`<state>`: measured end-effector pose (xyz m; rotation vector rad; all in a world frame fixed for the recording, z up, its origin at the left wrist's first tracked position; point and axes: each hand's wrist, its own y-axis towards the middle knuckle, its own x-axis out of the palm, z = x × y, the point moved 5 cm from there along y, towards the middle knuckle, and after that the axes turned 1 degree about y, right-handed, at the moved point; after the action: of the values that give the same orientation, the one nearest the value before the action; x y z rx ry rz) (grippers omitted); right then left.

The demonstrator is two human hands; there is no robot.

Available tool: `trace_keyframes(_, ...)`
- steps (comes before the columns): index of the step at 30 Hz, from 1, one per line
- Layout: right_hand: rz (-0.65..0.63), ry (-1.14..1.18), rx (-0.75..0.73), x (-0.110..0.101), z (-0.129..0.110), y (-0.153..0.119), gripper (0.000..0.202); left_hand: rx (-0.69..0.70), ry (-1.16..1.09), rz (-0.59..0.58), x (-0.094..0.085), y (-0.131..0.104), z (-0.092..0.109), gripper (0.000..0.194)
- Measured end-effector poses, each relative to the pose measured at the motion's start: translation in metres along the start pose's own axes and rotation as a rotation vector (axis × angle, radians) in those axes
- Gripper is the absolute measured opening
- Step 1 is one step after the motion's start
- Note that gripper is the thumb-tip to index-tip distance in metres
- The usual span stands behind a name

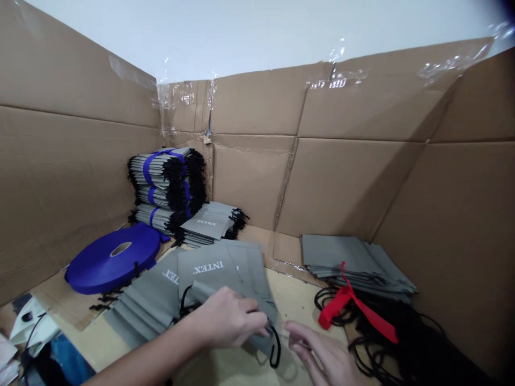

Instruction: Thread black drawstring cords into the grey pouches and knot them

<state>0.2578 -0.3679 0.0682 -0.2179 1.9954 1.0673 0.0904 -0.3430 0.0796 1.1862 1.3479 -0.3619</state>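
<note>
My left hand (232,320) is closed at the top corner of a grey fabric drawstring pouch (203,291), with its fingertips pinched near a black cord (277,348) that loops out past them. To the right of that loop, my right hand (322,351) has its fingers apart and shows nothing held in them. Beneath and behind the held pouch lie flat grey pouches (217,267) printed INTEX in white. More grey pouches (140,300) fan out on the left, with black cord ends at their edge.
Cardboard walls (249,107) enclose the table. Bundled pouches (155,185) tied with blue ribbon stand at the back left, beside a loose pouch stack (209,222). A blue ribbon roll (115,257) lies left. On the right are grey fabric pieces (341,254), black cords (402,359) and red ribbon (336,308).
</note>
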Motion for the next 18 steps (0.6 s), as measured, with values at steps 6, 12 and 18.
trace_keyframes(6, 0.046, -0.116, -0.132, -0.016, -0.005, 0.003, 0.026, -0.033, -0.083, -0.068, -0.009, 0.001, -0.005, 0.022)
trace_keyframes(12, 0.079, -0.048, -0.273, -0.043, -0.005, 0.008, 0.031, -0.044, -0.141, -0.081, -0.02, 0.0, -0.007, 0.018)
trace_keyframes(18, 0.081, -0.02, -0.34, -0.055, 0.0, 0.009, 0.035, -0.041, -0.161, -0.066, -0.033, 0.008, -0.005, 0.021)
